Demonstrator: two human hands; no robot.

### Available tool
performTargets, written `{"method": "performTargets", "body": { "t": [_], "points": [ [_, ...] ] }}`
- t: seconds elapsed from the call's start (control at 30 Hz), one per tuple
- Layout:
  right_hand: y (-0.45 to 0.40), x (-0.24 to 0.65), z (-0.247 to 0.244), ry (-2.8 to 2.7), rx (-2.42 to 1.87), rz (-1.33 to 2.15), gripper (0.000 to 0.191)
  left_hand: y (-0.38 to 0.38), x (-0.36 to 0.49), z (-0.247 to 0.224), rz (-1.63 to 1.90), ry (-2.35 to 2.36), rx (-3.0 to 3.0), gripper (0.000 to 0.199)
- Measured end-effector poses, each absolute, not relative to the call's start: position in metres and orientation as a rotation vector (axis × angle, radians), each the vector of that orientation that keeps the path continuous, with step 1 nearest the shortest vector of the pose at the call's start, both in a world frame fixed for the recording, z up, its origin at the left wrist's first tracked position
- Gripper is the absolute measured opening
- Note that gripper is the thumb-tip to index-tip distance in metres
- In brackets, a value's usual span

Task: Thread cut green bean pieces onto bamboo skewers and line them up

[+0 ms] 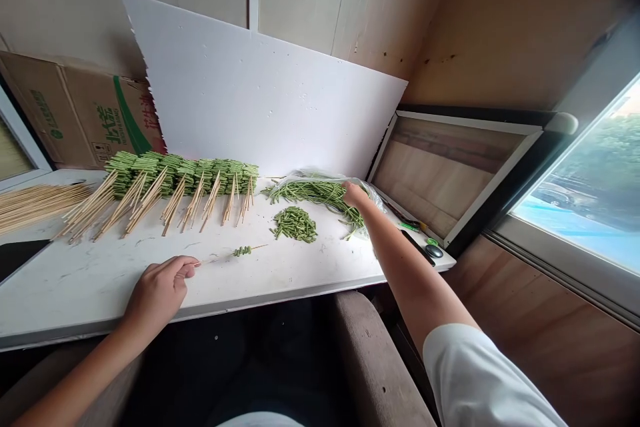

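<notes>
My left hand (163,285) pinches one end of a thin wooden skewer (259,247), held low over the near part of the table. A few short green bean pieces (243,251) are threaded near the skewer's far end. Stretched out to the right, my right hand (355,195) is closed on the long green beans (320,192), which lie in a loose bundle on clear plastic. Its fingertips are partly hidden among the beans. Between my hands sits a small heap of cut bean pieces (295,224) on the white tabletop (215,283).
Stacked bean skewers (185,177) line the back left, sticks pointing toward me. Bare skewers (40,205) lie at the far left. A white board (270,93) leans behind. At the right end are a dark phone-like object (417,247) and a round black object (434,251).
</notes>
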State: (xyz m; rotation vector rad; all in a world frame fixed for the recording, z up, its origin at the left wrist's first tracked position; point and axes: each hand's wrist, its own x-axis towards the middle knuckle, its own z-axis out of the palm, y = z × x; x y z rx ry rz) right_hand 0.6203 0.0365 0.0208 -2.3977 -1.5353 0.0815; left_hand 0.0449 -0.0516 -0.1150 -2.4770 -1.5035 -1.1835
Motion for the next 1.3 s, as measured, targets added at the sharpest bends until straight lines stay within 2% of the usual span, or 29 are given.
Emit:
{"method": "performTargets", "body": {
  "t": [0.13,0.27,0.53,0.8,1.07,1.2,1.3],
  "points": [
    [0.047,0.619,0.007,-1.587,-2.482,0.092,0.034,-0.052,0.046,-0.114,-1.183,-1.49,-2.491,0.028],
    [0.065,0.617,-0.002,-1.639,-2.48,0.035,0.037,-0.055,0.048,-0.111,-1.191,-1.507,-2.47,0.028],
    [0.095,0.617,-0.01,-1.674,-2.477,-0.093,0.024,-0.06,0.057,-0.1,-1.232,-1.449,-2.467,0.03],
    [0.097,0.626,-0.024,-1.657,-2.408,-0.189,0.029,-0.062,0.058,-0.097,-1.227,-1.438,-2.475,0.031],
    [0.098,0.625,-0.02,-1.589,-2.326,-0.125,0.026,-0.063,0.058,-0.096,-1.198,-1.45,-2.464,0.029],
    [0.083,0.632,-0.014,-1.617,-2.28,-0.022,0.014,-0.064,0.058,-0.094,-1.199,-1.428,-2.48,0.029],
    [0.066,0.635,-0.013,-1.551,-2.233,-0.009,0.017,-0.063,0.058,-0.094,-1.203,-1.418,-2.507,0.03]
  ]
}}
